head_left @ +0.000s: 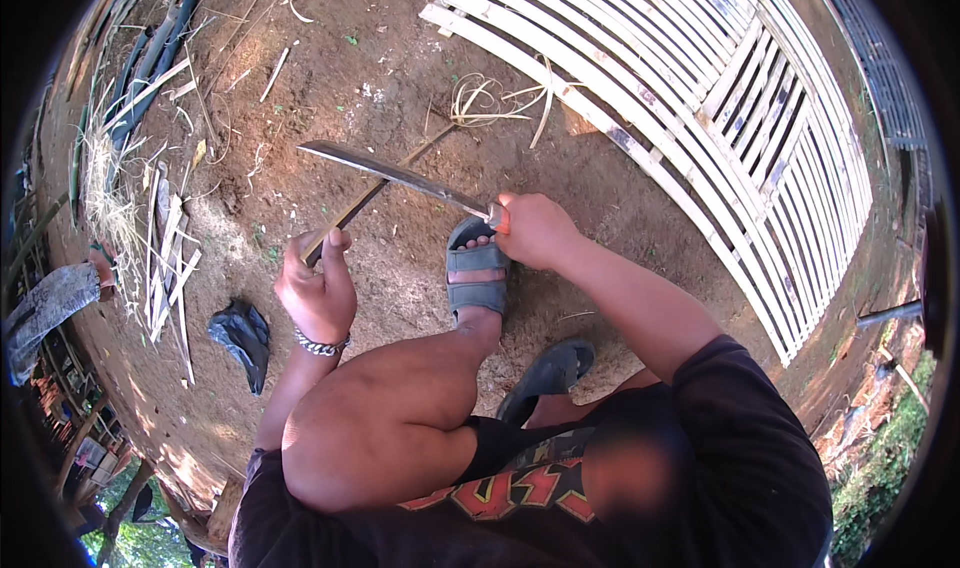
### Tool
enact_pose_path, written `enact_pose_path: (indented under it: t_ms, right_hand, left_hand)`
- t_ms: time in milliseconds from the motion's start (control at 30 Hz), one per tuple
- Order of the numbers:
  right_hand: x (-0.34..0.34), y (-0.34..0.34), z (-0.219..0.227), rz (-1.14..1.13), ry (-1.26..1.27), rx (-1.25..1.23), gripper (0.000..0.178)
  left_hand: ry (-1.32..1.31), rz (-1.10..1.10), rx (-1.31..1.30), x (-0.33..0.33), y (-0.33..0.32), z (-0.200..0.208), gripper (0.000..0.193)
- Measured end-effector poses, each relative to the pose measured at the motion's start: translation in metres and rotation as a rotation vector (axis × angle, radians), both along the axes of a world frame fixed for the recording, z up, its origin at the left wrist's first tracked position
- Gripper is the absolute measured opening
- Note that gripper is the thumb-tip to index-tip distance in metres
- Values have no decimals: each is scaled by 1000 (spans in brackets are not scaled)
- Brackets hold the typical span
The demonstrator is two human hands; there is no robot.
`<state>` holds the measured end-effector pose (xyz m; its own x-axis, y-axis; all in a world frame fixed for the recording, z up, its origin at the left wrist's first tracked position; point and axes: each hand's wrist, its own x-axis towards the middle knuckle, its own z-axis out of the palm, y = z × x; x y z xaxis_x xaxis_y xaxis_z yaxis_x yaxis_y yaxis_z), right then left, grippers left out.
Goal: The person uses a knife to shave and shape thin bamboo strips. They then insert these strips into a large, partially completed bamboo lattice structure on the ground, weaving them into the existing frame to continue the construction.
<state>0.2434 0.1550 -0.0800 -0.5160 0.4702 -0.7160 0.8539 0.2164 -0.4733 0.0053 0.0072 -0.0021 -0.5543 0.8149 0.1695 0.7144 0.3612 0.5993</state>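
1) Left hand (318,286): thumb and fingers pinch the near end of a thin dark strip (357,210); chain bracelet (321,346) on that wrist
2) Strip location: ahead of the bent knee, above bare soil (380,278), slanting away from the left hand toward upper right
3) Right hand (540,231): fingers closed around the orange handle (498,219) of a long knife (425,183)
4) Blade points to the left and slightly away from the body, crossing the strip in view; contact between the two cannot be told
5) Sandalled foot (477,276) planted just below the handle; second sandal (553,376) lower right, near the first
6) Pale curled shavings (480,103) on the ground near the far end of the strip
7) Pale slatted panel (690,148) at upper right, well apart from the left hand
8) Crumpled black plastic (240,340) left of the left wrist; split pieces (168,268) lie beyond it
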Motion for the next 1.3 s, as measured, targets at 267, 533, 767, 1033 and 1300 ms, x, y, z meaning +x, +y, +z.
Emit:
enact_pose_path:
  t_ms: [267,533,767,1033,1300]
  right_hand:
    - [11,-2,-23,4,14,56,33]
    - [37,15,-60,-139,-105,63,35]
    - [63,22,-100,-220,-84,40,35]
    - [61,23,-84,-160,-58,49,33]
    - [11,-33,-3,4,80,107,34]
  left_hand:
    - [2,6,-9,-2,-5,-5,12]
    - [-17,9,13,1,2,-3,13]
    - [-91,83,-6,-4,2,-8,19]
    - [-152,135,4,-13,-17,-10,24]
    - [4,-1,-36,-1,-32,-9,20]
